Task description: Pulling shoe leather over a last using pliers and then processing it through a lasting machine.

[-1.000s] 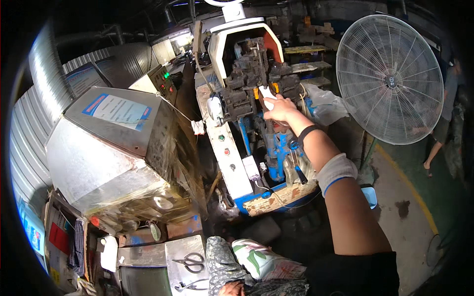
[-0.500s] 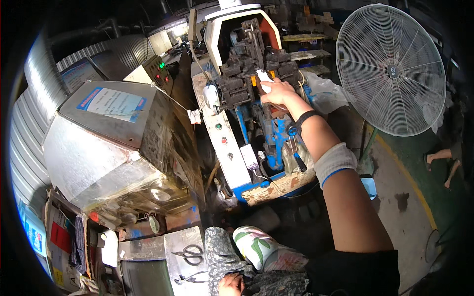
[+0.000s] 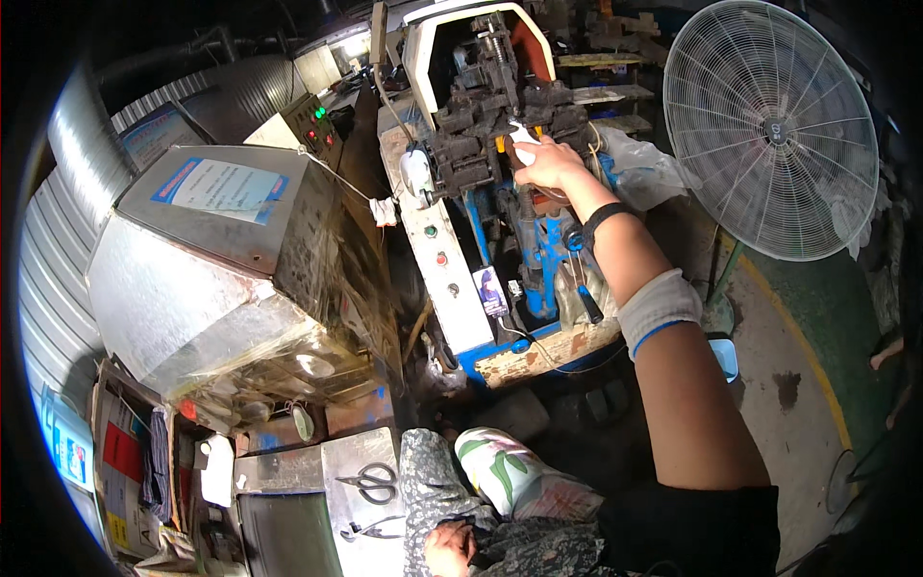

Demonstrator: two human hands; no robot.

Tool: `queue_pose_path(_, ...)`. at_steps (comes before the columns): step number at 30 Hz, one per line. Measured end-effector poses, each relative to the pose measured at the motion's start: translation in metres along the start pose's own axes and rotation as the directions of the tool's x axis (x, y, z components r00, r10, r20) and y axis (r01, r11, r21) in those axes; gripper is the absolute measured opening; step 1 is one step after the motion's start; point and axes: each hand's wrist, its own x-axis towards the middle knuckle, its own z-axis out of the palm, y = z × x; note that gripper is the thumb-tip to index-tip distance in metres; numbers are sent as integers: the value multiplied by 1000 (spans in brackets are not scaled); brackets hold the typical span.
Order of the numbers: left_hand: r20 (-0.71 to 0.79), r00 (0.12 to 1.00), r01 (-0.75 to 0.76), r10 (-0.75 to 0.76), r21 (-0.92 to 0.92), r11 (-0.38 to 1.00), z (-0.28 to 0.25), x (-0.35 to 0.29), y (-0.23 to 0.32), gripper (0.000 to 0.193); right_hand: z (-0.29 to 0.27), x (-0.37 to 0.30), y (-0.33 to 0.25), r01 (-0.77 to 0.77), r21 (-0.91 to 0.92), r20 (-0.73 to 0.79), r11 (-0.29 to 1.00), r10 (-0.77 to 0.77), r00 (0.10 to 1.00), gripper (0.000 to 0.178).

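Observation:
My right hand (image 3: 552, 163) reaches across to the dark metal clamp head (image 3: 464, 144) of a machine. Its fingers are closed on a white piece (image 3: 525, 146), mostly covered by the hand, whose kind I cannot make out. Orange parts show on both sides of this piece. Low in the view, my left hand (image 3: 449, 550) rests on the patterned cloth (image 3: 519, 550) over my lap; its fingers are largely hidden. Beside it, black-handled scissors (image 3: 369, 483) and pliers (image 3: 373, 528) lie on a pale board (image 3: 348, 460).
A metal hooded box (image 3: 183, 288) wrapped in clear film stands left, with a shoe (image 3: 302, 421) at its lower opening. The machine's white panel (image 3: 444, 279) carries buttons. A blue-handled tool (image 3: 585, 293) hangs below my right forearm. A large fan (image 3: 775, 131) stands right, near a blue basin (image 3: 723, 360).
The view has shifted slightly, and the machine appears higher and further right. My right hand stays at the white piece. At the far right, another person's legs have moved toward the edge.

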Motion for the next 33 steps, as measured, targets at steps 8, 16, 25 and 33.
queue_pose_path(8,7,1000,12,-12,9,1000,-4,1,0,15,-28,19,-4,29,56,54,998,-32,998,75)
queue_pose_path(16,61,997,37,-40,40,999,-9,5,3,17,4,37,12,38,-59,-174,998,-47,984,92)
queue_pose_path(25,46,997,57,-57,12,998,-18,7,8,14,-1,41,7,-9,-129,-53,992,2,999,97)
queue_pose_path(33,6,999,42,-42,-8,999,-20,5,7,14,0,40,13,24,-148,-33,989,-30,999,94)
